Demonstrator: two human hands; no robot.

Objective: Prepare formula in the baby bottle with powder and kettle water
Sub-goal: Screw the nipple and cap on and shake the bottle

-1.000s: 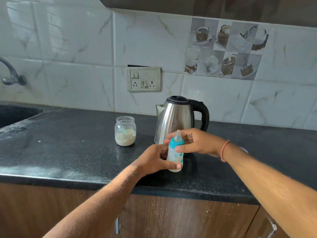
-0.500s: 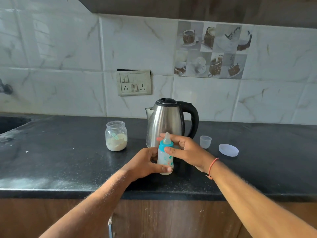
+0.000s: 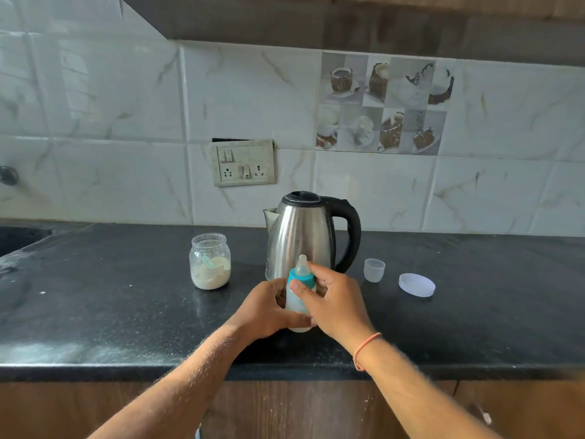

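Bottle, small, milky-filled plastic with teal collar (image 3: 297,299), stands on black counter (image 3: 126,312): left hand (image 3: 269,312) grips its body to steady it, right hand (image 3: 335,299) pinches the collar, probably tightening.

Both forearms are bare, no sleeves showing at all. Only thing worn is a thin orange thread bracelet (image 3: 366,348) on the right wrist.

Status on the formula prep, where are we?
Done, apparently: baby bottle looks milky-filled, teal collar and nipple on. In hand: left hand grips its body, right hand holds the collar, probably tightening. Left: likely shaking, fitting the clear cap. Powder jar stands open beside the kettle, its lid off.
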